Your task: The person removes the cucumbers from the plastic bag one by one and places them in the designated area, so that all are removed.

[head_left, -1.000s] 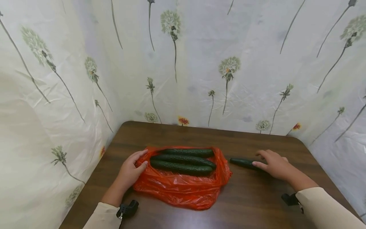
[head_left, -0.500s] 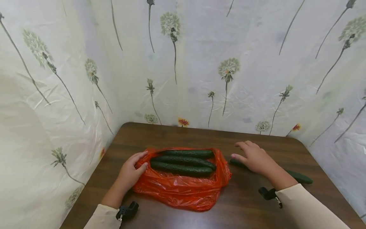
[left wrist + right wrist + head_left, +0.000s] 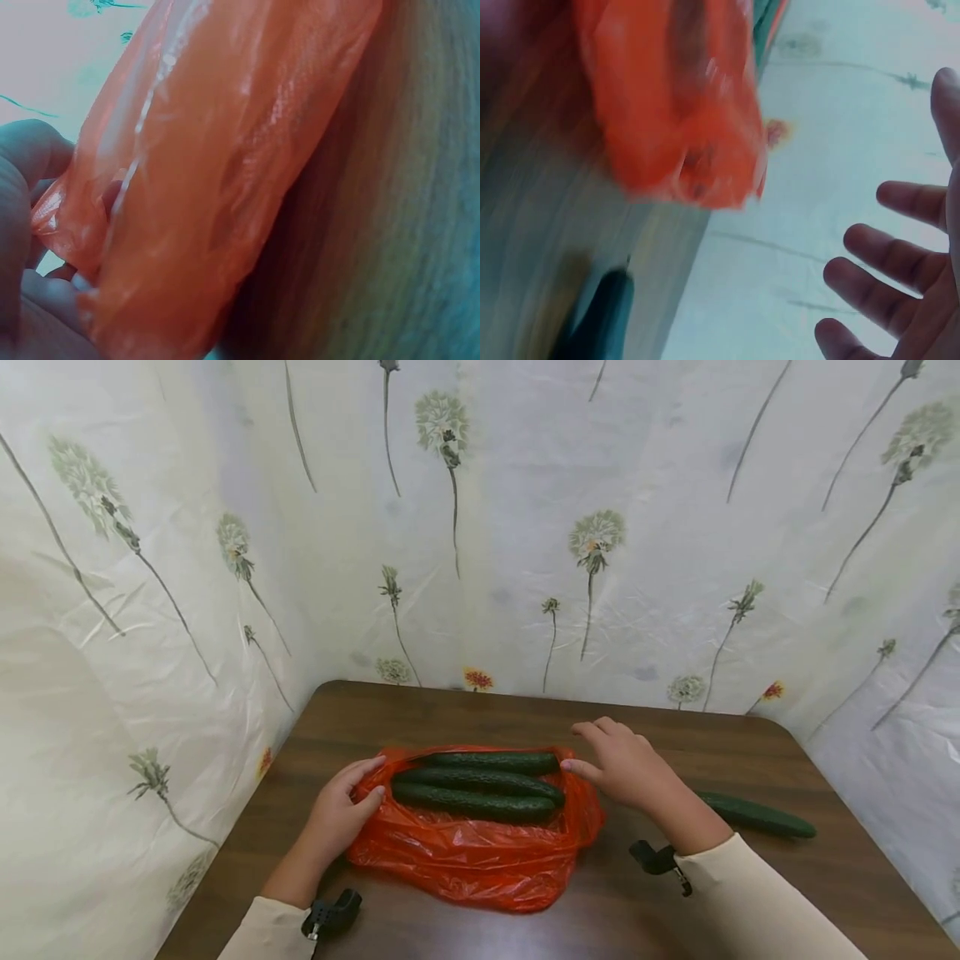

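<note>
A red plastic bag [image 3: 465, 872] lies on the table with its mouth gaping. Three dark green cucumbers [image 3: 480, 803] lie side by side in it, seen through the mouth. At the bag's left end my left hand [image 3: 337, 810] holds the rim between thumb and fingers; the left wrist view shows the thin plastic gathered among the fingers. My right hand [image 3: 622, 768] is over the bag's right end, fingers spread and holding nothing. Behind the right forearm a single cucumber [image 3: 765, 817] rests on the table, its left end hidden in the head view.
A brown wooden table [image 3: 420, 710] carries everything. A pale curtain [image 3: 517, 527] with a dandelion print hangs along the back and sides. Each wrist wears a black camera mount, the left one [image 3: 333, 912] near the table's front.
My right hand has left the single cucumber and moved left to the bag's right end. The cucumber stays on the table. My left hand and the bag have hardly moved.
</note>
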A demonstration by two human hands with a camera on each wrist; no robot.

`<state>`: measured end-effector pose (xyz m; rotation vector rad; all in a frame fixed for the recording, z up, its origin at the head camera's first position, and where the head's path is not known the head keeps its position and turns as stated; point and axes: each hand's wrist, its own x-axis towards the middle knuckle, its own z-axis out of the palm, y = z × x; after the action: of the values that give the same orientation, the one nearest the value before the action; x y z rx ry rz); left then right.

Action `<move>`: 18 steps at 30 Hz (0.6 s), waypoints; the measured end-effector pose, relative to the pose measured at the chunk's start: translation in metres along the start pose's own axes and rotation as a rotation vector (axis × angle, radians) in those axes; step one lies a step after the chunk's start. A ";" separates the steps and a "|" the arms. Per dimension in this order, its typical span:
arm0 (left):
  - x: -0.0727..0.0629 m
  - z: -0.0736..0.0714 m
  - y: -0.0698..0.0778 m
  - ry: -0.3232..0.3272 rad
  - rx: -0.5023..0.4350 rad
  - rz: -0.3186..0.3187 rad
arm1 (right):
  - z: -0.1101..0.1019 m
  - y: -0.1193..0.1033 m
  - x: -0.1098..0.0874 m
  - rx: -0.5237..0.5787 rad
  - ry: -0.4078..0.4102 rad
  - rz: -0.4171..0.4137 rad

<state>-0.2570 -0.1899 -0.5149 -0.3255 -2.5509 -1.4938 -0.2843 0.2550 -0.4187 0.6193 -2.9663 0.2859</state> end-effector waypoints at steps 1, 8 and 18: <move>0.000 0.000 0.000 0.001 -0.002 -0.001 | 0.002 -0.003 0.002 0.010 -0.002 0.000; -0.001 -0.001 -0.001 -0.004 0.004 -0.003 | 0.012 -0.024 0.016 -0.009 -0.009 -0.017; -0.001 -0.002 0.001 -0.006 0.007 -0.006 | 0.019 -0.048 0.029 -0.037 -0.022 -0.073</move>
<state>-0.2561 -0.1910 -0.5136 -0.3223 -2.5635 -1.4876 -0.2929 0.1966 -0.4260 0.7288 -2.9540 0.2195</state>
